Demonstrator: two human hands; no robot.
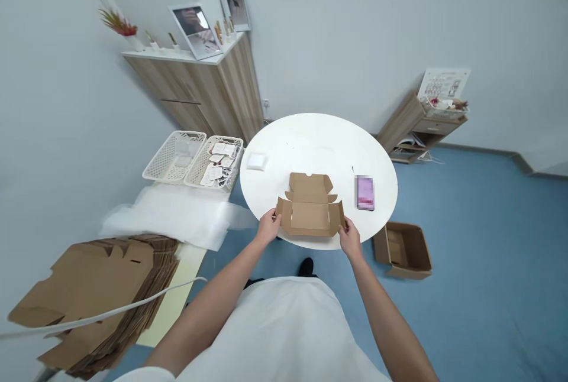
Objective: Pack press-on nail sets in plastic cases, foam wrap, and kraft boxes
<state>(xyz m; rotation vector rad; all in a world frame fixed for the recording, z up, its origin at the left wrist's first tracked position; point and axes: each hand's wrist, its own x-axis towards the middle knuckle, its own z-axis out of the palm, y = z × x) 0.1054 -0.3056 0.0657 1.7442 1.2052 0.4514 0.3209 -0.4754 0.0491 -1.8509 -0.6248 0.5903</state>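
Bright, even light; edges stretched
My white tabletop (319,139) nearly washes out; glare patches a framed picture (196,32). The cardboard (310,214) before me looks sharp, the sheeting (177,210) at my left smears, and a purple item (365,191) is pixelated.

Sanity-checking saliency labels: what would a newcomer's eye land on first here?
Probably the unfolded cardboard box at the near edge of the white table, its sides held by the left hand and right hand. Next, the blurred purple item to its right, then the cardboard stack at lower left.
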